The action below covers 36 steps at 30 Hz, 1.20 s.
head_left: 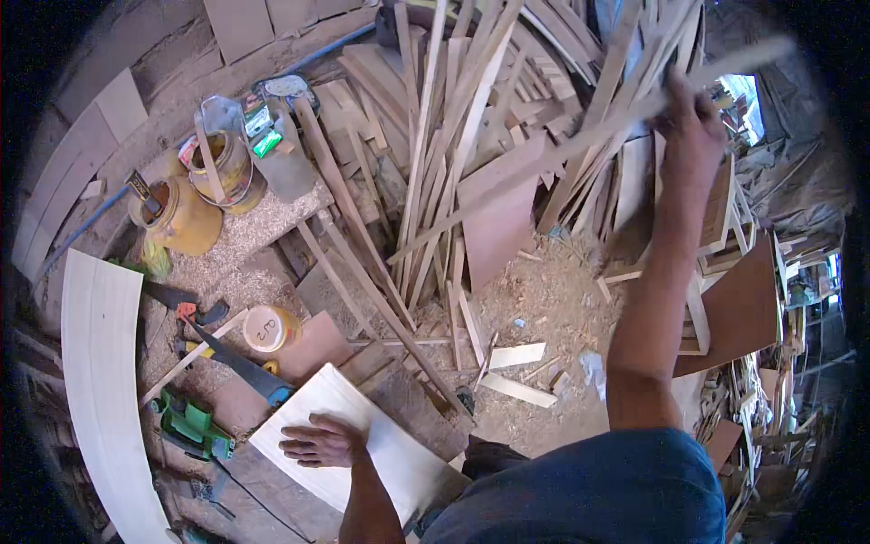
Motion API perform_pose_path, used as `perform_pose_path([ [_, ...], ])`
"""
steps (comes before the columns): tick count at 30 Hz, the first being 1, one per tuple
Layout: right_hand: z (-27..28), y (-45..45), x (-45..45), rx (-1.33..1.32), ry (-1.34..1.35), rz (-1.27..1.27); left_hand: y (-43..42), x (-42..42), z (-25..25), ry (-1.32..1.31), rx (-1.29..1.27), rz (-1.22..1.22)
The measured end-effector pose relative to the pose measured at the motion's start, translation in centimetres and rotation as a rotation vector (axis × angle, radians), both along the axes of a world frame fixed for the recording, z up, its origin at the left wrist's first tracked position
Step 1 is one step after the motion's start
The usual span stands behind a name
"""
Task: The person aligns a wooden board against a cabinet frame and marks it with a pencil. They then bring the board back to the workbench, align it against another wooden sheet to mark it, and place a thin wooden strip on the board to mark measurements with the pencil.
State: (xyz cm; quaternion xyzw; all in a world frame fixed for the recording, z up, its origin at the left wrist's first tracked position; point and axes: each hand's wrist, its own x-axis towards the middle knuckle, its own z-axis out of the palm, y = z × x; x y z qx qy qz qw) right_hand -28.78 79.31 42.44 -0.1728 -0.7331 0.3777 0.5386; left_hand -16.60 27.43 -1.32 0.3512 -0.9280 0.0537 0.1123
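Observation:
My left hand (323, 442) lies palm down with fingers stretched out on a pale, flat wooden board (335, 399). Up on the right, my raised right hand (693, 122) is closed around a long thin wooden strip (743, 60). The strip slants down to the left across the view, in front of a pile of wood, and is slightly blurred. Left of the board are a green power tool (192, 424) and a handsaw (240, 370) with a blue-tipped blade. A lidded tub (269, 329) with writing on top stands behind the board.
Many loose wooden strips (453, 136) lean in a heap at the back. Shavings and offcuts (517, 390) cover the floor. Two yellowish containers (195, 222) stand on the bench at the left. A long curved pale panel (104, 363) runs along the left edge. Wooden frames (702, 308) stand at the right.

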Motion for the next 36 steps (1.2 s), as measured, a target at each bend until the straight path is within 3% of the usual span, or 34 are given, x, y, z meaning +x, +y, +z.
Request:
perform_pose_path([
  [3,0.6,0.8,7.7,-0.125,0.139,-0.076,-0.2,0.2,-0.4,0.065,-0.054,-0.010],
  [5,-0.4,5.9,15.6,-0.217,0.096,-0.116,-0.3,0.6,-0.7,0.066,-0.067,-0.007],
  [8,-2.8,7.8,27.8,0.090,-0.013,-0.288,-0.7,0.7,-0.9,0.108,-0.106,-0.015],
  [10,-3.1,7.3,35.0,-0.120,0.098,-0.264,-0.8,0.8,-1.0,0.138,-0.126,-0.006],
  [11,-2.9,6.3,38.0,-0.467,0.296,-0.189,-0.9,0.8,-0.8,0.144,-0.140,0.000],
  [14,-5.2,3.3,47.9,-0.696,0.377,-0.212,-2.1,0.7,-2.6,0.246,-0.160,-0.020],
  [17,-9.8,1.2,56.5,-0.712,0.390,-0.109,-3.1,0.3,-0.1,-0.054,0.263,0.022],
  [18,-9.4,-2.6,56.2,-0.804,0.445,-0.056,-5.4,-0.4,-0.3,0.183,0.928,-0.302],
  [19,-8.7,-7.2,55.8,-0.901,0.492,-0.004,-7.8,-1.2,-0.6,0.317,1.713,-0.414],
  [21,-16.7,-3.8,63.1,-0.956,0.449,0.109,-7.5,1.5,16.0,0.256,2.290,-0.390],
  [23,-21.3,-6.1,65.4,-0.926,0.311,-0.067,-7.5,3.3,25.0,0.356,2.524,-0.616],
  [25,-24.1,-8.0,65.5,-0.950,0.279,-0.168,-8.8,2.7,27.4,0.441,2.710,-0.689],
  [28,-27.5,-10.2,64.9,-1.113,0.364,-0.227,-10.8,4.3,31.4,0.512,2.509,-0.885],
  [31,-37.6,-5.8,70.0,-1.244,0.203,-0.037,-12.8,5.6,31.7,0.505,2.510,-0.898],
  [32,-37.0,-8.0,68.5,-1.330,0.274,-0.127,-13.3,6.1,32.0,0.501,2.473,-0.903],
  [35,-38.8,-10.3,67.8,-1.365,0.283,-0.007,-14.1,7.7,33.0,0.539,2.385,-0.908],
  [36,-39.4,-10.6,67.2,-1.431,0.350,-0.095,-14.3,8.0,32.9,0.549,2.378,-0.885],
])
